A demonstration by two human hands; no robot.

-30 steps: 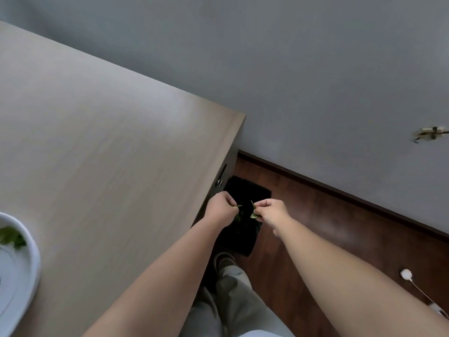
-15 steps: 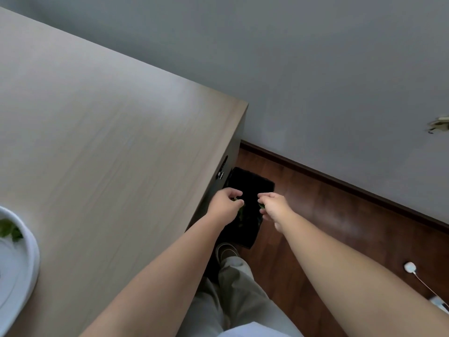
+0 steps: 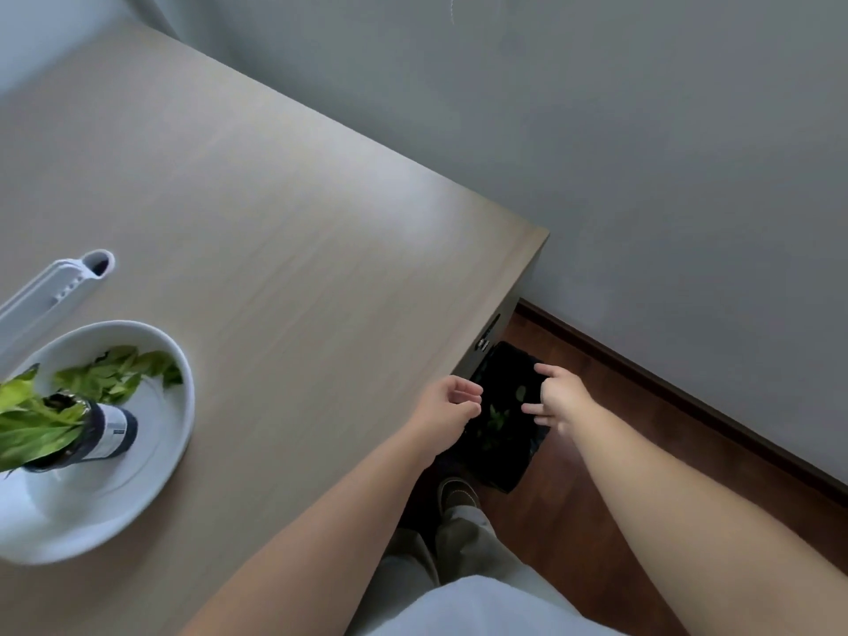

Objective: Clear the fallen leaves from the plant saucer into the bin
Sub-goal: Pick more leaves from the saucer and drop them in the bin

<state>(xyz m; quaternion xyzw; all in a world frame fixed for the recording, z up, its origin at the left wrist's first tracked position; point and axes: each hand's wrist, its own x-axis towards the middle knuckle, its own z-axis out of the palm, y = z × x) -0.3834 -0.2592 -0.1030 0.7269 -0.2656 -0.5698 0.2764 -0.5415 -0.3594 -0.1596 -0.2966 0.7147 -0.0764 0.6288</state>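
Both hands, left hand (image 3: 447,406) and right hand (image 3: 557,397), hang open and empty over the bin (image 3: 509,456); some leaves (image 3: 117,371) remain in the saucer (image 3: 151,479)

Both bare forearms reach forward and down, side by side. The left hand (image 3: 447,408) is loosely curled, its fingers bent toward the palm and holding nothing. The right hand (image 3: 560,399), just beside it, has its fingers spread apart and is empty.

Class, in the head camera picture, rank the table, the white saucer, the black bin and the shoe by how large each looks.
1. table
2. saucer
3. bin, though it sits farther away and is partly hidden
4. shoe
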